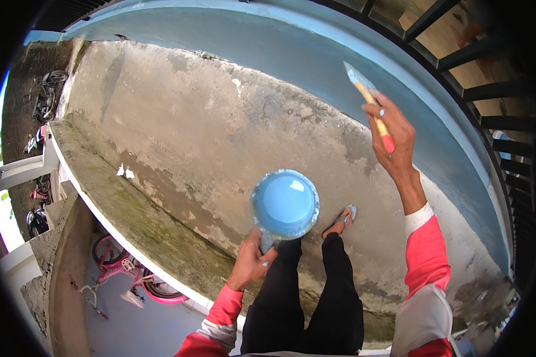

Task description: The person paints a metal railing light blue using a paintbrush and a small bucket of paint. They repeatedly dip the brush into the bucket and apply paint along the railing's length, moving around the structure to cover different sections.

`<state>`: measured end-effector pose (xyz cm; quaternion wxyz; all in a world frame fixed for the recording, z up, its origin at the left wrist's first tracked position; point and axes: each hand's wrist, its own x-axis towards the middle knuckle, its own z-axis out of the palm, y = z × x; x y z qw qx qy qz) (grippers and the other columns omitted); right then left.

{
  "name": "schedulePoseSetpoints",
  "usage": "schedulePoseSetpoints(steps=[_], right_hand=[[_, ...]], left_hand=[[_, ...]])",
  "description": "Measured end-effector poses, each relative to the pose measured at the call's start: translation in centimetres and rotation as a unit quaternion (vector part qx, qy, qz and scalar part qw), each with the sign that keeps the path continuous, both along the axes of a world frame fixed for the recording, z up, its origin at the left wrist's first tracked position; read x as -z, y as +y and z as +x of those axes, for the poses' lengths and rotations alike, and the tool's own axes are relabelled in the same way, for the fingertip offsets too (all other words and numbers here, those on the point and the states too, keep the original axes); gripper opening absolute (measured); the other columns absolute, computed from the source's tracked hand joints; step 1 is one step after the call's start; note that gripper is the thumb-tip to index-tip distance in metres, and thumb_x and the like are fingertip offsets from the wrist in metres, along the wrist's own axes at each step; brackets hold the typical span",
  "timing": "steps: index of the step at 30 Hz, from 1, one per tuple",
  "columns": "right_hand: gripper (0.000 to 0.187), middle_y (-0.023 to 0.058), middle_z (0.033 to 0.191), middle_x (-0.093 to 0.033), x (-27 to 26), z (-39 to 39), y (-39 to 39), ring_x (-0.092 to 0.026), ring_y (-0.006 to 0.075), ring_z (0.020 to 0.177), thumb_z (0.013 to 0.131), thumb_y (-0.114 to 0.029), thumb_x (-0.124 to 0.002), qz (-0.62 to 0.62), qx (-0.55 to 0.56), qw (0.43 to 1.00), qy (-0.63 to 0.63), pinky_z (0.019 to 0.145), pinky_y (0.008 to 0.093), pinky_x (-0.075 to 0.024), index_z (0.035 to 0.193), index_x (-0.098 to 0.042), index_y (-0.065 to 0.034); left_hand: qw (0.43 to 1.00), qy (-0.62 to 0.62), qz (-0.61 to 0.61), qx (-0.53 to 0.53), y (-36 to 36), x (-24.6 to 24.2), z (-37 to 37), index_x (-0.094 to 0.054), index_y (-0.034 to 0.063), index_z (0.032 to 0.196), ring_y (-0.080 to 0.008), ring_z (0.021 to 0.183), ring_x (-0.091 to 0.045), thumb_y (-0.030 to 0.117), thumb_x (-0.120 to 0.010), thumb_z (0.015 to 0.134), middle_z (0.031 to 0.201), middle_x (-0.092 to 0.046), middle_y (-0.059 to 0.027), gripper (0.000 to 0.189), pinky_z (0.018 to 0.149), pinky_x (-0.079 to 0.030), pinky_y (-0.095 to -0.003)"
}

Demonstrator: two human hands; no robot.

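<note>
My left hand (pixel 251 262) grips the handle of a round dipper (pixel 286 203) that holds light blue paint, above the concrete floor in front of my legs. Out to the right, my right hand (pixel 394 129) holds a paintbrush (pixel 365 92) by its yellow handle with a red end. The brush's bristles bear light blue paint and point up and left, in front of the blue-painted wall (pixel 321 49). Whether they touch the wall, I cannot tell. Specks of blue paint are on both hands.
Black metal bars (pixel 482 91) stand above the wall at the right. Rough concrete floor (pixel 196 120) lies under me, with white scraps (pixel 125 172) on it. A white-edged ledge (pixel 161 272) runs along the left; beyond it lies a pink bicycle (pixel 134 274). Motorcycles (pixel 47 96) are farther off.
</note>
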<state>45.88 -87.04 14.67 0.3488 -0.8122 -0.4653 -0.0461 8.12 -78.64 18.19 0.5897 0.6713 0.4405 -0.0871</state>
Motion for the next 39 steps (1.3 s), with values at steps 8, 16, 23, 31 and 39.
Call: schedulePoseSetpoints(steps=[8,16,23,31,39], right_hand=[[0.018,0.0131,0.105,-0.073,-10.4,-5.0,-5.5,-0.07,0.0178,0.087,0.095,-0.006,-0.069,0.246,0.132,0.861,0.425,0.075,0.0288,-0.0572,0.11,-0.068,0.0052],[0.01,0.0103,0.09,-0.073,-6.6,-8.5,-9.3,-0.07,0.0149,0.075,0.09,-0.004,-0.072,-0.002,0.043,0.957,0.286,0.067,0.0304,-0.0552,0.099,-0.069,-0.0008],[0.013,0.0053,0.088,-0.072,-6.3,-3.8,-22.6,-0.066,0.0095,0.076,0.089,-0.003,-0.073,0.055,0.184,0.901,0.39,0.068,0.0287,-0.0535,0.101,-0.071,-0.0016],[0.011,0.0062,0.09,-0.072,-7.0,3.0,-40.0,-0.068,0.0128,0.075,0.091,-0.002,-0.071,0.04,0.122,0.972,0.198,0.065,0.0293,-0.0547,0.101,-0.07,0.0014],[0.024,0.0105,0.103,-0.07,-5.8,7.0,-54.9,-0.069,0.0179,0.084,0.095,-0.011,-0.073,0.389,0.416,0.623,0.536,0.072,0.0316,-0.0563,0.113,-0.065,0.0018]], left_hand=[[0.997,-0.013,0.063,0.036,-0.2,0.7,3.1,-0.055,-0.0046,0.113,-0.0384,0.074,-0.059,0.011,-0.07,0.085,0.079,-0.062,-0.0221,0.035,0.066,-0.048,-0.0438],[0.983,-0.09,0.117,0.11,-6.6,2.6,10.7,-0.05,-0.0045,0.109,-0.0514,0.078,-0.065,0.008,-0.068,0.085,0.08,-0.064,-0.03,0.033,0.067,-0.049,-0.0539],[0.966,-0.111,0.165,0.165,-18.8,1.6,18.1,-0.049,-0.004,0.107,-0.0481,0.069,-0.066,0.006,-0.068,0.085,0.071,-0.063,-0.0263,0.031,0.06,-0.047,-0.0533],[0.981,-0.123,0.09,0.119,-37.4,-0.5,26.2,-0.053,-0.0041,0.103,-0.0308,0.053,-0.064,0.008,-0.07,0.085,0.065,-0.06,-0.0197,0.027,0.052,-0.045,-0.0391],[0.976,-0.145,0.061,0.147,-48.7,1.4,32.1,-0.049,-0.0043,0.097,-0.0297,0.051,-0.059,0.01,-0.07,0.086,0.06,-0.052,-0.0181,0.027,0.053,-0.043,-0.04]])
